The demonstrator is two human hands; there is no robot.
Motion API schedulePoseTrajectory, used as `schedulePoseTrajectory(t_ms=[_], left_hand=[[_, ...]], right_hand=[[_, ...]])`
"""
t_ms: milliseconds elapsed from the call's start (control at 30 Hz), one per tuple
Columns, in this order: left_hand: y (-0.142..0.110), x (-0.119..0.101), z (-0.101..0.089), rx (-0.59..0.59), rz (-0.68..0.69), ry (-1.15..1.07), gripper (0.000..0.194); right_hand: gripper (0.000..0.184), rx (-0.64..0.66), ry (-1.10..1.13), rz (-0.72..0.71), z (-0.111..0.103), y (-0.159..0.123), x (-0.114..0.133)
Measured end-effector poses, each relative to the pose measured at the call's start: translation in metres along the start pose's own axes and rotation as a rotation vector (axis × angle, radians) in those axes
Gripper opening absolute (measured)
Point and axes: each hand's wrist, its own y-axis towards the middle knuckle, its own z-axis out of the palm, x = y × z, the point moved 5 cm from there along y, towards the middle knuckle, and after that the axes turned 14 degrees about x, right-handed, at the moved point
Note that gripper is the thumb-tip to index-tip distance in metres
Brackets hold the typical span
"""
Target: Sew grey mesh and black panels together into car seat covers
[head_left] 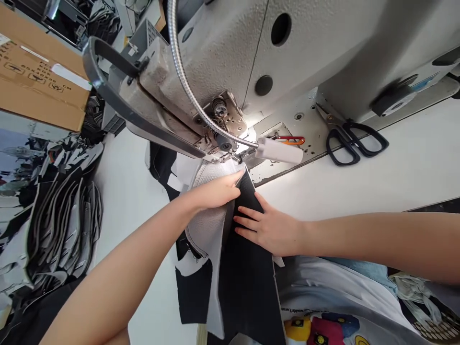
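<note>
A grey mesh fabric piece (206, 227) with a stitched curved edge runs up to the needle area of a sewing machine (223, 129). My left hand (217, 190) is closed on its edge, just in front of the presser foot, with some fingertips hidden by the fold. Beside and partly beneath the grey piece lies a black fabric panel (247, 278), which hangs towards my lap. My right hand (269, 227) rests flat on this panel, fingers spread and thumb near its right edge. A lit lamp (279, 150) on a flexible metal neck shines on the sewing spot.
Black-handled scissors (347, 139) and orange thread snips (290, 140) lie on the machine bed to the right. Stacks of cut fabric pieces (68, 225) stand left of the white table (117, 191). A cardboard box (43, 67) is at the upper left.
</note>
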Motion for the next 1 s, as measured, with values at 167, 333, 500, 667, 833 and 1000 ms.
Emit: schedulePoseTrajectory(t_ms=[167, 333, 500, 667, 833, 1000], left_hand=[[0.012, -0.003, 0.001, -0.029, -0.133, -0.044, 0.074], [0.016, -0.012, 0.007, -0.182, -0.21, 0.115, 0.066], [0.002, -0.013, 0.029, -0.043, -0.362, 0.355, 0.081], [-0.009, -0.003, 0.036, 0.051, -0.236, 0.173, 0.084], [-0.002, -0.005, 0.025, 0.082, -0.11, -0.211, 0.077], [0.008, -0.008, 0.01, -0.065, -0.149, -0.129, 0.074]], right_hand=[[0.049, -0.047, -0.018, 0.091, -0.003, 0.003, -0.011], [0.072, -0.017, -0.009, 0.105, -0.011, 0.003, -0.019], [0.075, 0.028, 0.027, -0.12, -0.012, -0.012, -0.018], [0.06, -0.014, 0.011, -0.123, -0.008, -0.021, -0.017], [0.047, -0.053, -0.006, -0.085, -0.007, -0.018, -0.013], [0.041, -0.091, -0.013, 0.017, -0.006, -0.015, -0.019]])
